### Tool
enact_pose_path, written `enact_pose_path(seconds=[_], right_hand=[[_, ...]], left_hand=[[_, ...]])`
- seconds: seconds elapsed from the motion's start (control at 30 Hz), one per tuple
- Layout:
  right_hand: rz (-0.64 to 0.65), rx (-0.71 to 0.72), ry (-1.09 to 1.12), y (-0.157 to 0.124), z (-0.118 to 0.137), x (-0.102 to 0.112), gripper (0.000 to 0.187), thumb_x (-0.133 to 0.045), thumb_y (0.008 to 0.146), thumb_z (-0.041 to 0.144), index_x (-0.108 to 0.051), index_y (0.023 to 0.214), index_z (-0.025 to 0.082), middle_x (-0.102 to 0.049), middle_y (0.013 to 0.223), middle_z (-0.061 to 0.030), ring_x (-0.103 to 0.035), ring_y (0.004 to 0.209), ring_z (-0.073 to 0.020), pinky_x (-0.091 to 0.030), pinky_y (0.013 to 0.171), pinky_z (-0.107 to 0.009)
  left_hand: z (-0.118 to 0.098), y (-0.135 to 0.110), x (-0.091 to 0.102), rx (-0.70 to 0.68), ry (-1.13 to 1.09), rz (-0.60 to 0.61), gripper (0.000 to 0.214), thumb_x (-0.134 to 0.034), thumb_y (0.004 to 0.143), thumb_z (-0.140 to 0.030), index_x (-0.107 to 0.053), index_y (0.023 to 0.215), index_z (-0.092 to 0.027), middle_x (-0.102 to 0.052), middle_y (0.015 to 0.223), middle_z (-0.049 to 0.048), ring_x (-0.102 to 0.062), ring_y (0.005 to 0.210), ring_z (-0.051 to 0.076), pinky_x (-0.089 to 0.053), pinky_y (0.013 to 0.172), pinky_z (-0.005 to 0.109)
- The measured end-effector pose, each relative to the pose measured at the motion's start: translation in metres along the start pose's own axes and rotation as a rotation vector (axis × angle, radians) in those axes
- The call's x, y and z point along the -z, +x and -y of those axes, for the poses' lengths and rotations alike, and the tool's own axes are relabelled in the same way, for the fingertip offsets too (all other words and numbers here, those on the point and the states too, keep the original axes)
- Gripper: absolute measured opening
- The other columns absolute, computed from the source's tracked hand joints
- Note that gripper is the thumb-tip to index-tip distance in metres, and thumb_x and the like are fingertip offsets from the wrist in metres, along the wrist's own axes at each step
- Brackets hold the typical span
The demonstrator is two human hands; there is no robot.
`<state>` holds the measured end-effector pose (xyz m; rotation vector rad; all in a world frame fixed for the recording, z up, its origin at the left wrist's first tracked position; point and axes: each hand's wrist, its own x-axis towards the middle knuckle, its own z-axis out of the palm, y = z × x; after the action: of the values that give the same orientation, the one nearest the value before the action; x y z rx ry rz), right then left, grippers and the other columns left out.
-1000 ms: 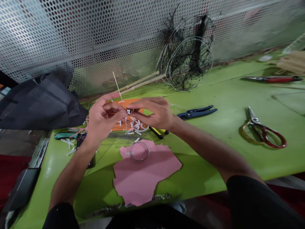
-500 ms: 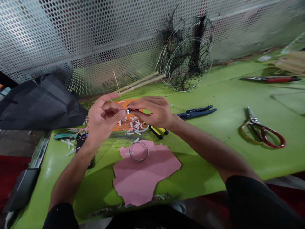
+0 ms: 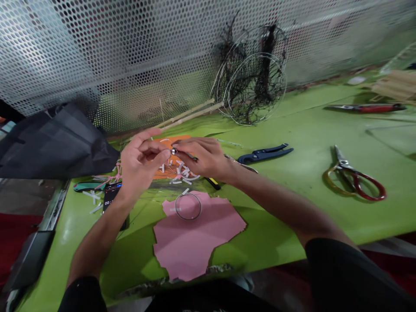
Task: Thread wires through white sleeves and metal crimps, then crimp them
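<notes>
Both hands meet above the table, over an orange sheet (image 3: 172, 142). My left hand (image 3: 139, 158) pinches a small shiny metal piece (image 3: 173, 151) with thumb and fingertip, its index finger raised. My right hand (image 3: 209, 157) has its fingers closed at the other side of the same piece; its exact kind is too small to make out. A thin pale wire (image 3: 161, 110) stands up behind the hands. Below them a thin wire ring (image 3: 188, 206) lies on a pink card (image 3: 198, 238).
White scraps (image 3: 186, 171), black-yellow handles (image 3: 213, 183) and a phone (image 3: 112, 195) lie around the hands. Dark blue pruners (image 3: 264, 154), red-handled scissors (image 3: 354, 175) and red-handled pliers (image 3: 367, 108) are to the right. Netted hoops (image 3: 256, 86) lean on the perforated metal panel (image 3: 130, 56).
My right hand has shifted and turned slightly, covering more of the black-yellow handles. A thin curved edge now shows by my right wrist. The upright wire looks straighter; the left hand is almost still.
</notes>
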<state>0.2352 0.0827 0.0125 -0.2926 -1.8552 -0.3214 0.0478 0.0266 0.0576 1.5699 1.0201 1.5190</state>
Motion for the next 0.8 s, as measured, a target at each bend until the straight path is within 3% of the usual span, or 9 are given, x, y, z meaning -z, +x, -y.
enact_pose_path(seconds=[0.2, 0.4, 0.6, 0.8], right_hand=[[0.008, 0.168, -0.038, -0.009, -0.016, -0.003, 0.018, -0.062, 0.099, 0.014, -0.059, 0.116, 0.017, -0.081, 0.097, -0.0075, -0.080, 0.088, -0.0157, -0.065, 0.075, -0.024], [0.117, 0.259, -0.119, -0.023, -0.033, -0.008, 0.026, -0.050, 0.101, 0.011, -0.053, 0.126, 0.017, -0.080, 0.107, -0.0122, -0.078, 0.086, -0.0180, -0.064, 0.076, -0.031], [0.043, 0.148, 0.023, -0.024, -0.028, -0.017, 0.017, -0.057, 0.101, 0.015, -0.055, 0.118, 0.016, -0.081, 0.097, -0.0103, -0.079, 0.088, -0.0158, -0.062, 0.074, -0.025], [0.060, 0.032, 0.097, -0.034, -0.035, -0.025, 0.013, -0.055, 0.102, 0.016, -0.059, 0.114, 0.019, -0.081, 0.100, -0.0070, -0.079, 0.089, -0.0150, -0.060, 0.078, -0.026]], left_hand=[[-0.001, -0.004, -0.005, -0.049, 0.079, -0.012, 0.049, -0.093, 0.069, -0.027, -0.070, 0.112, -0.022, -0.077, 0.077, -0.0030, -0.072, 0.069, 0.013, -0.061, 0.065, 0.021], [0.008, -0.008, -0.013, -0.103, 0.169, -0.074, 0.044, -0.089, 0.074, -0.026, -0.069, 0.112, -0.020, -0.077, 0.081, -0.0013, -0.074, 0.074, 0.013, -0.062, 0.072, 0.023], [0.019, -0.003, -0.009, -0.032, 0.093, -0.042, 0.048, -0.091, 0.070, -0.023, -0.069, 0.113, -0.019, -0.077, 0.079, -0.0017, -0.071, 0.070, 0.012, -0.060, 0.067, 0.021], [0.022, 0.004, -0.003, 0.040, -0.040, 0.005, 0.047, -0.090, 0.071, -0.025, -0.070, 0.113, -0.020, -0.076, 0.078, -0.0020, -0.071, 0.064, 0.012, -0.060, 0.065, 0.024]])
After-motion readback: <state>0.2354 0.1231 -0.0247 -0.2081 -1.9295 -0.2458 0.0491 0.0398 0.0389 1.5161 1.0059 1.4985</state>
